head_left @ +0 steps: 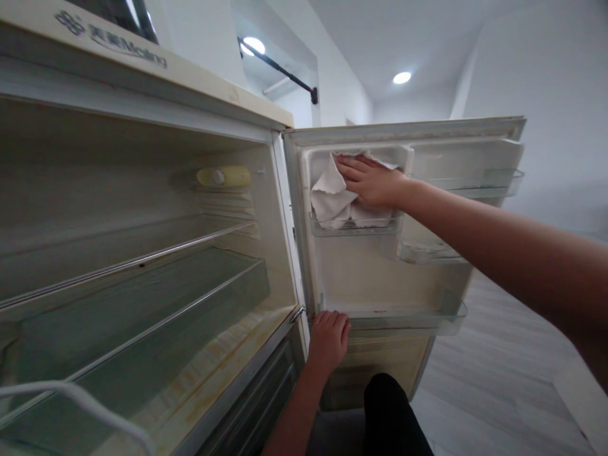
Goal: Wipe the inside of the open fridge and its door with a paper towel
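Observation:
My right hand (pixel 373 182) lies flat, fingers stretched out, pressing a white cloth (pixel 330 196) against the back wall of the upper left compartment of the open fridge door (pixel 380 278). My left hand (pixel 329 339) is curled over the lower left edge of the door, near its hinge, gripping it. The fridge body (pixel 142 266) stands open at the left with its glass shelves bare.
A yellowish lamp housing (pixel 224 176) sits at the back right inside the fridge. Clear door bins (pixel 494 183) run along the door's right side and bottom. A white cord (pixel 85 405) crosses the lower left. Grey wood floor (pixel 494 373) lies to the right; my dark knee (pixel 392 411) is below.

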The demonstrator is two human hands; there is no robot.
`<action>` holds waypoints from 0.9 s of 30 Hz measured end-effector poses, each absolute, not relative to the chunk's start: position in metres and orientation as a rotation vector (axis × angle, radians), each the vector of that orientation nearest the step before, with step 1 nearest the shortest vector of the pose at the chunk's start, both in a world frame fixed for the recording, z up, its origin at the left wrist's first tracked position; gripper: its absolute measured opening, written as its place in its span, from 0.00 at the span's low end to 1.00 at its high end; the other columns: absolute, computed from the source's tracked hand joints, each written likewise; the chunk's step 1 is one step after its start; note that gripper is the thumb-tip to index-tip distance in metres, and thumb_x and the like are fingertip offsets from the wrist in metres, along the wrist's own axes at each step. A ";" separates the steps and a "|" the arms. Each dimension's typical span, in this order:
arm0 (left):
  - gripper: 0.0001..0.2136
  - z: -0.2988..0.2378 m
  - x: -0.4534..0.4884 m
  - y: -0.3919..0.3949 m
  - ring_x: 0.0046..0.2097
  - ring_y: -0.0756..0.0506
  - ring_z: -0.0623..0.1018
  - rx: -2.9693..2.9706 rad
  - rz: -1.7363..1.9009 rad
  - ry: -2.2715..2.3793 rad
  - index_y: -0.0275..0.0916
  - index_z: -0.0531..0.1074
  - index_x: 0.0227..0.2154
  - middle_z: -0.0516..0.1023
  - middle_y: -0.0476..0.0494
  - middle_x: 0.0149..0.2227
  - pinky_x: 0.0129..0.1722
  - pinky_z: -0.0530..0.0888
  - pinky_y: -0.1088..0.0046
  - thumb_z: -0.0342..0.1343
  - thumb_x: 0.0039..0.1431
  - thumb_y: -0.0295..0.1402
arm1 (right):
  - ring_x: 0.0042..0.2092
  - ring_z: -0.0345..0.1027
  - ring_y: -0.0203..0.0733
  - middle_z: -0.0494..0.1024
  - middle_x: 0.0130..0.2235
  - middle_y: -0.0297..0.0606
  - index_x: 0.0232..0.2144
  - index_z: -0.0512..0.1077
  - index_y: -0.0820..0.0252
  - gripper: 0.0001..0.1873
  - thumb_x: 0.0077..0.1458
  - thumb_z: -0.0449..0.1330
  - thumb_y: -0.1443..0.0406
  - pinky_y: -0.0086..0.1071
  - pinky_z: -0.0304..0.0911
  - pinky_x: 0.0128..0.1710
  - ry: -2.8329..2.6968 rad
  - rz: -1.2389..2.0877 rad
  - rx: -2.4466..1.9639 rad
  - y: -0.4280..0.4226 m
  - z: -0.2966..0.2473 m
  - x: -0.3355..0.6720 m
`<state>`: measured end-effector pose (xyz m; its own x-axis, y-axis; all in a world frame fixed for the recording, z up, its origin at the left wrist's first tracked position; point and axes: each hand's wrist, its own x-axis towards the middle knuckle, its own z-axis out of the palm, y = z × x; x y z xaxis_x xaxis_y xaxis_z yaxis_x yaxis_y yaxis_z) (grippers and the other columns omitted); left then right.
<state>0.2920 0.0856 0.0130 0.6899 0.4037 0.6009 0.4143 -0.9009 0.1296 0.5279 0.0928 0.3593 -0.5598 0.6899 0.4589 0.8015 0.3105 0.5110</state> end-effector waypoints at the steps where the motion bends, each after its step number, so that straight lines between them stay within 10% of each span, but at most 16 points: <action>1: 0.01 0.013 0.292 0.085 0.44 0.40 0.73 -2.873 -1.015 -0.695 0.42 0.70 0.42 0.75 0.47 0.40 0.51 0.70 0.57 0.54 0.70 0.30 | 0.75 0.42 0.56 0.57 0.73 0.46 0.64 0.68 0.63 0.27 0.65 0.52 0.62 0.59 0.43 0.73 -2.418 -1.001 -1.379 0.082 0.364 0.525; 6: 0.02 0.011 0.294 0.084 0.45 0.40 0.73 -2.864 -1.010 -0.720 0.42 0.70 0.42 0.75 0.46 0.40 0.52 0.70 0.57 0.53 0.70 0.30 | 0.72 0.54 0.50 0.64 0.70 0.47 0.64 0.68 0.64 0.27 0.72 0.40 0.64 0.56 0.47 0.73 -2.404 -0.686 -1.171 0.025 0.352 0.476; 14: 0.02 0.014 0.294 0.083 0.44 0.40 0.74 -2.852 -0.962 -0.729 0.41 0.70 0.42 0.76 0.46 0.40 0.52 0.71 0.56 0.55 0.69 0.29 | 0.75 0.38 0.67 0.51 0.75 0.41 0.66 0.68 0.53 0.32 0.60 0.62 0.57 0.69 0.37 0.71 -2.345 -1.213 -1.417 0.037 0.251 0.417; 20: 0.02 0.016 0.289 0.086 0.44 0.40 0.74 -2.842 -1.000 -0.705 0.41 0.71 0.41 0.76 0.47 0.39 0.51 0.72 0.57 0.56 0.68 0.29 | 0.71 0.51 0.66 0.62 0.70 0.48 0.50 0.80 0.60 0.32 0.62 0.56 0.41 0.67 0.44 0.70 -2.321 -1.222 -1.264 0.028 0.253 0.429; 27: 0.03 0.014 0.288 0.084 0.45 0.40 0.74 -2.843 -1.001 -0.686 0.41 0.71 0.42 0.76 0.46 0.40 0.53 0.71 0.57 0.56 0.68 0.28 | 0.69 0.56 0.61 0.64 0.68 0.56 0.68 0.61 0.60 0.29 0.67 0.53 0.69 0.67 0.50 0.68 -1.893 -1.392 -1.499 0.041 0.248 0.451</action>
